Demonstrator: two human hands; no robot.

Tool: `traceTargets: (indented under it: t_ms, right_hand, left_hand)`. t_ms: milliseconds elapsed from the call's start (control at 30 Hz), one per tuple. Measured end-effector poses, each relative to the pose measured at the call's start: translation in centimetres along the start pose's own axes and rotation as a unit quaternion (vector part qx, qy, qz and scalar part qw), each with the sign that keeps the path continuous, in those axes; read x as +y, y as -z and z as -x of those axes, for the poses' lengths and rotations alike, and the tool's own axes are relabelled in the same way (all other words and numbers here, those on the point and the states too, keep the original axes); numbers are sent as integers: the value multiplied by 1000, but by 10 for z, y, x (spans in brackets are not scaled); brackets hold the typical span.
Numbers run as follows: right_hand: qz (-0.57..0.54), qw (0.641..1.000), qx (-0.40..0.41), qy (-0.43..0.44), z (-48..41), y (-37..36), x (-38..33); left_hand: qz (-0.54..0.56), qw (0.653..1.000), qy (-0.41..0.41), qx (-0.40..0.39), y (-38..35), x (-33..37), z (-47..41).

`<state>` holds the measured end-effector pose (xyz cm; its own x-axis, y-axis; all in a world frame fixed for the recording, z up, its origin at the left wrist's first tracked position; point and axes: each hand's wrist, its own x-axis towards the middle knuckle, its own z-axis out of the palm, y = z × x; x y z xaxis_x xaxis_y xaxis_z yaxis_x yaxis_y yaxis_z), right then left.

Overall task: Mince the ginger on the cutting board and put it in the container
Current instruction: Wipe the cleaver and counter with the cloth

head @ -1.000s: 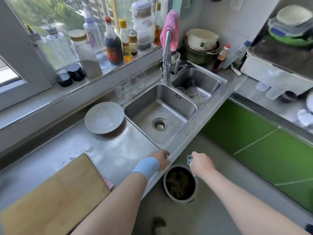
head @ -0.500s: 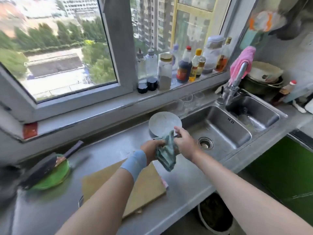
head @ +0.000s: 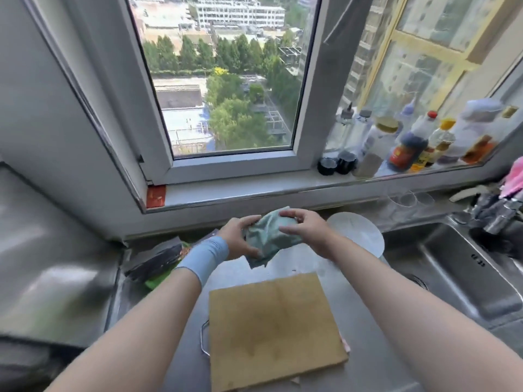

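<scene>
A bare wooden cutting board [head: 274, 329] lies on the steel counter in front of me; no ginger shows on it. Above its far edge both my hands hold a crumpled grey-green cloth [head: 267, 236]. My left hand [head: 236, 236], with a blue wristband, grips the cloth's left side. My right hand [head: 304, 230] curls over its top and right side. A white plate [head: 362, 236] sits just behind my right hand. A dark cleaver [head: 154, 260] rests on a green plate at the left, blurred.
The double steel sink [head: 452, 275] lies to the right with the tap [head: 498, 213] at its back. Sauce bottles [head: 407, 142] and jars line the window sill. Clear glasses [head: 407, 199] stand under the sill. A steel surface [head: 53, 267] fills the left.
My view swung left from the sink and bin on the floor to the window and board. Both hands rose from the counter edge, took up the cloth, and now bunch it higher.
</scene>
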<state>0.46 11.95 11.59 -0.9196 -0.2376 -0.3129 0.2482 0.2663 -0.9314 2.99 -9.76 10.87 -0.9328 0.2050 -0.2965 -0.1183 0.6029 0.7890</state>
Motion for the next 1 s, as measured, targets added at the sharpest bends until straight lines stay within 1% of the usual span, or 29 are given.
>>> traceTargets:
  t_ms: [33,67,133,167,233,300,400,433,467,500,533,567,600,633,667,700,733,800,867,900,933,967,1000]
  right_hand:
    - [36,999,-28,-2,-10,-1,-5]
    - [95,994,-46,-4,-19,-3,-11]
    - [241,969,-54,8,-42,-6,-19]
    - [293,955,-46,17,-53,-7,-24]
    - [336,941,-36,23,-76,-5,-37]
    - [326,944,-38,18,-102,0,-50]
    - [205,978,-28,-18,-143,0,-61]
    - [160,987,-14,-24,-158,-3,-62]
    - [121,992,8,-30,-173,-8,-61]
    - [96,994,31,-35,-187,-13,-60]
    - [114,992,51,-34,-198,-18,-59]
    - [189,979,66,-26,-206,-22,-57]
    - [295,952,78,-10,-212,-26,-52]
    - [391,916,92,22,-214,-30,-47]
    - [450,884,102,70,-215,-35,-40]
    - [476,866,100,116,-215,-40,-34]
    - [489,855,88,148,-216,-45,-27]
    - [521,836,49,166,-216,-50,-19]
    - [552,817,45,161,-214,-51,-18]
    - [568,804,57,167,-211,-51,-19]
    - [572,795,81,185,-206,-53,-20]
    - [557,795,116,210,-198,-59,-21]
    - [524,803,154,238,-188,-67,-21]
  left_hand:
    - [-67,998,9,10,8,-1,-7]
    - [-90,995,17,24,16,-3,-15]
    - [-90,994,34,60,30,-6,-30]
    - [-98,992,42,74,37,-6,-37]
    - [-117,988,61,80,53,-7,-52]
    - [-87,987,90,105,69,-13,-68]
    - [39,974,127,183,89,-29,-94]
    - [58,967,134,211,93,-33,-101]
    - [46,960,143,236,95,-36,-108]
    - [12,952,154,263,95,-38,-114]
    - [-35,942,158,294,93,-41,-120]
    - [-85,930,145,326,90,-43,-125]
    - [-125,923,114,346,86,-47,-131]
    - [-155,921,66,352,80,-51,-136]
    - [-176,925,14,335,74,-57,-141]
    - [-197,929,-33,310,69,-64,-144]
    - [-216,930,-62,291,64,-71,-147]
    - [-239,926,-77,281,59,-83,-151]
    - [-246,930,-70,264,62,-86,-148]
    - [-241,932,-70,261,64,-87,-145]
    - [-226,932,-70,274,67,-88,-139]
    - [-203,928,-71,304,69,-88,-129]
    - [-177,921,-65,340,71,-90,-115]
